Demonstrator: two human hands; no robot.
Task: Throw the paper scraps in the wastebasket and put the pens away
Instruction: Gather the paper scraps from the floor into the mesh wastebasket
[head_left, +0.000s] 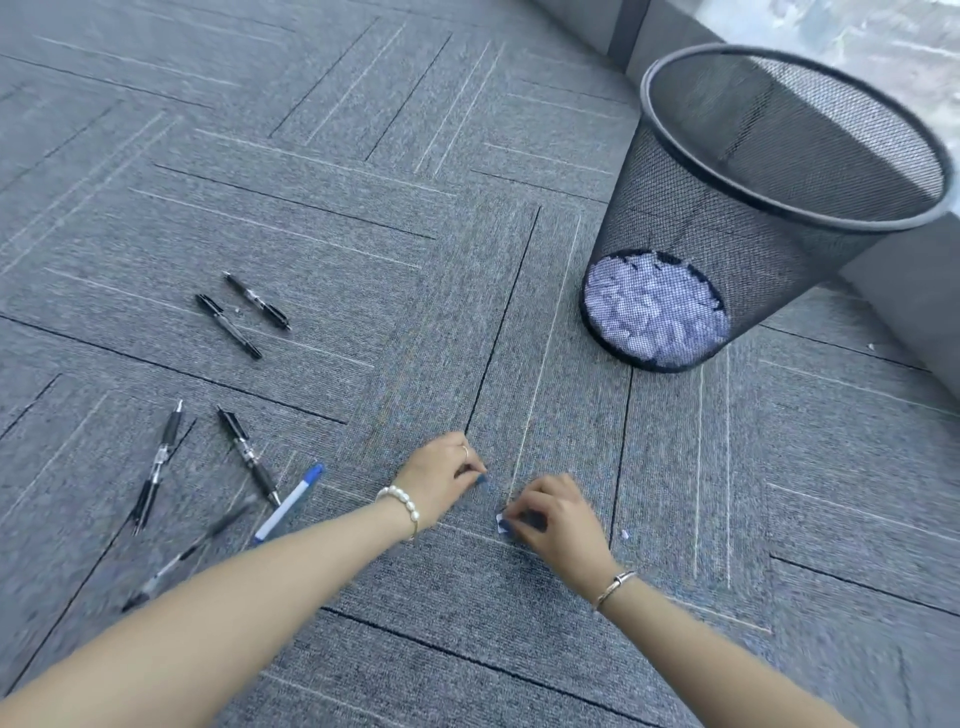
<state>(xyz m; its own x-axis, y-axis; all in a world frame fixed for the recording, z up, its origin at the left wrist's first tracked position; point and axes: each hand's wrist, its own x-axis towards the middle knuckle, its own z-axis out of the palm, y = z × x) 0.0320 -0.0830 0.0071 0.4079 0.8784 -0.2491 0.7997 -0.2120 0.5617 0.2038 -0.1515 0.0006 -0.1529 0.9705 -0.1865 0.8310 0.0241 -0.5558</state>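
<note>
We look down on a grey carpet-tile floor with both bare forearms reaching forward. Our right hand is curled low over the carpet, its fingertips pinching a small white paper scrap that shows at the edge of the fingers. Our left hand rests just beside it with fingers curled toward the carpet; we cannot tell whether it pinches anything. One more tiny pale scrap lies on the floor just right of the right hand.

The black wire-mesh wastebasket stands upright to the upper right, well apart from the hands, its bottom already covered with white paper bits seen through the mesh.

The pens lie scattered on the left: two black retractable pens side by side farther off, three more black pens nearer, and a white pen with a blue cap next to our left forearm.

We judge the scraps to be almost weightless, limp and flat against the carpet pile, so they need a fingertip or fingernail pinch at an edge, and they may flutter when dropped. The pens look light, rigid and smooth, likely to roll; the middle of the barrel is the easy hold.

No brand, label or writing is readable on anything here.
</note>
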